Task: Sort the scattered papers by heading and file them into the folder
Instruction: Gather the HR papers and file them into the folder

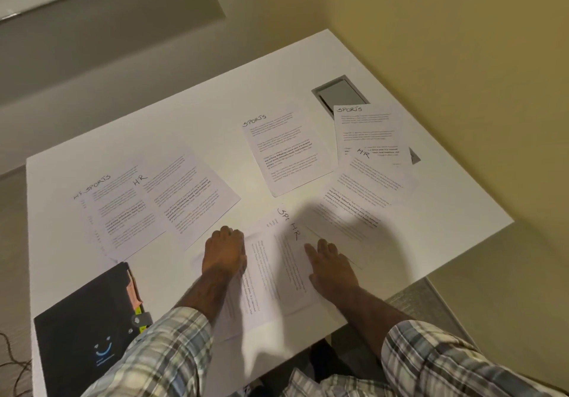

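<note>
Printed papers headed SPORTS or HR lie scattered over a white table (191, 119). Near the front edge an HR sheet (292, 273) overlaps a SPORTS sheet (261, 233). My left hand (224, 252) rests flat on their left side with the fingers bent down at the tips. On the HR sheet's right part lies my right hand (329, 264), fingers straight. A black folder (89, 332) with coloured tabs sits at the front left. Further sheets: a SPORTS and HR pile (123, 208) and an HR sheet (191, 193) at left, a SPORTS sheet (289, 153) in the middle, another SPORTS sheet (369, 131) and an HR sheet (363, 193) at right.
A grey cable hatch (338, 91) is set into the table at the back right, partly under a sheet. Walls close in behind and to the right. A dark cable (12, 359) lies on the floor at the left.
</note>
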Demonstrator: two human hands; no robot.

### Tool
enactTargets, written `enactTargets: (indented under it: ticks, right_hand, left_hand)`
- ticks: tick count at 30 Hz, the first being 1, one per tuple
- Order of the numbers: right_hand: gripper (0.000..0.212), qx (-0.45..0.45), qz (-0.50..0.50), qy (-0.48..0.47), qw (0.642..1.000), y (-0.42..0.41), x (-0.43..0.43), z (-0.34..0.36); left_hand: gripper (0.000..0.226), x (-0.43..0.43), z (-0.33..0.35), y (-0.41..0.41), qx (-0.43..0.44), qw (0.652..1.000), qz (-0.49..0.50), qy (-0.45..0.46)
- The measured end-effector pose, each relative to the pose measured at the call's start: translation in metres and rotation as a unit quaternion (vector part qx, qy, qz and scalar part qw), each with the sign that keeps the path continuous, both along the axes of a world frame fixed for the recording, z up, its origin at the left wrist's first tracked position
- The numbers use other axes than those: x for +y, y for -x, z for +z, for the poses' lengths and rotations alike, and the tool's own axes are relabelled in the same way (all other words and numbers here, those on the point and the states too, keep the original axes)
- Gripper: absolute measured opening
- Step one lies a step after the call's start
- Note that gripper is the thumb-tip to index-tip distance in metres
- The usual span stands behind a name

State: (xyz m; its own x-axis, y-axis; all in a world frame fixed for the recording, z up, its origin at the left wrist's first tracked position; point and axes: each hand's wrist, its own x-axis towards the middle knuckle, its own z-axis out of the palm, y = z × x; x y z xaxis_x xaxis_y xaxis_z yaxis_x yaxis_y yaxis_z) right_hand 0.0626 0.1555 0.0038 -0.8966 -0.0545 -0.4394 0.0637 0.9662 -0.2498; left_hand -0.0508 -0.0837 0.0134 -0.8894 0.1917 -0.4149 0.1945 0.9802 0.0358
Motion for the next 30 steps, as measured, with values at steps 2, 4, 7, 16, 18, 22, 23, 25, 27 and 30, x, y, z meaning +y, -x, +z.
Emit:
enactTargets:
  ticks: [2, 4, 7, 16, 18, 22, 23, 25, 27, 30]
  right_hand:
    - [0.068, -0.001, -0.009, 0.013, 1.0, 0.002, 0.001, 0.002]
    - [0.065, 0.001, -0.044, 0.049, 0.998, 0.004, 0.002, 0.005]
    - [0.063, 0.029, -0.132, 0.133, 0.982, 0.004, 0.007, 0.013]
    - [0.071, 0.035, -0.335, 0.339, 0.878, 0.02, 0.002, 0.029]
    - [0.061, -0.06, -0.36, 0.447, 0.817, 0.031, -0.011, 0.038]
    - [0.034, -0.158, -0.315, 0.561, 0.749, 0.048, -0.044, 0.059]
    - [0.027, -0.157, -0.304, 0.57, 0.747, 0.052, -0.051, 0.062]
    - [0.018, -0.148, -0.293, 0.576, 0.749, 0.064, -0.065, 0.067]
    - [0.015, -0.14, -0.283, 0.553, 0.771, 0.078, -0.08, 0.067]
    - [0.007, -0.095, -0.276, 0.514, 0.807, 0.093, -0.099, 0.069]
  left_hand:
    - [0.028, 0.001, 0.006, -0.002, 0.002, 1.0, 0.009, -0.013]
    - [0.008, -0.001, 0.013, -0.005, 0.003, 0.997, 0.057, -0.06]
    - [0.021, -0.009, 0.027, -0.009, 0.002, 0.979, 0.137, -0.148]
    - [0.013, -0.049, 0.092, -0.027, 0.035, 0.799, 0.41, -0.438]
    - [0.013, -0.054, 0.102, -0.033, 0.019, 0.718, 0.484, -0.499]
    - [0.015, -0.062, 0.107, -0.047, 0.017, 0.663, 0.524, -0.534]
    - [0.016, -0.065, 0.106, -0.051, 0.021, 0.66, 0.528, -0.535]
    - [0.017, -0.075, 0.106, -0.057, 0.03, 0.659, 0.535, -0.528]
    - [0.018, -0.086, 0.107, -0.061, 0.038, 0.681, 0.532, -0.502]
    - [0.018, -0.111, 0.103, -0.058, 0.058, 0.709, 0.531, -0.461]
